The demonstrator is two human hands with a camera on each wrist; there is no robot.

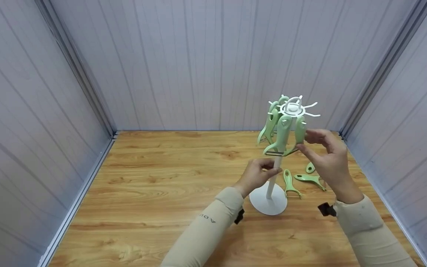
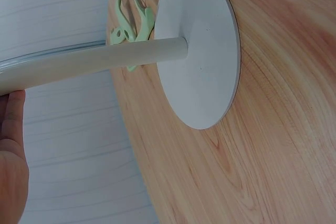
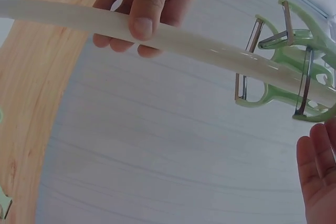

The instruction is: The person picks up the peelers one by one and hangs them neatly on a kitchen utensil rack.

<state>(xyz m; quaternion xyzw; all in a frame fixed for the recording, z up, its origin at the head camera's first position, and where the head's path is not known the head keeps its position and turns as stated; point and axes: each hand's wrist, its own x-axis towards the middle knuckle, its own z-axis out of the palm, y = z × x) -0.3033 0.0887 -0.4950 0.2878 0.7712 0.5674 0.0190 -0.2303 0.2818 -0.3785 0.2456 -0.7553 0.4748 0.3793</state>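
Observation:
A white stand with a round base (image 1: pixel 268 202) carries a ring of hooks (image 1: pixel 293 109) at its top. My left hand (image 1: pixel 257 173) grips its white pole (image 2: pixel 94 62), fingers and thumb wrapped round it below the hanging peelers. Several green peelers hang from the hooks, one of them a front peeler (image 1: pixel 283 133) with its blade level. My right hand (image 1: pixel 328 155) holds the rightmost hanging peeler (image 1: pixel 300 129) between thumb and fingers, with a hook tip showing through its handle hole. In the right wrist view the right fingers (image 3: pixel 320 163) lie close below the peeler heads.
Three more green peelers lie on the wooden table right of the base: one upright in view (image 1: pixel 288 182), one sideways (image 1: pixel 309 179) and one partly hidden behind the right hand (image 1: pixel 310 167). Pale panelled walls (image 1: pixel 198 66) enclose the table at back and sides.

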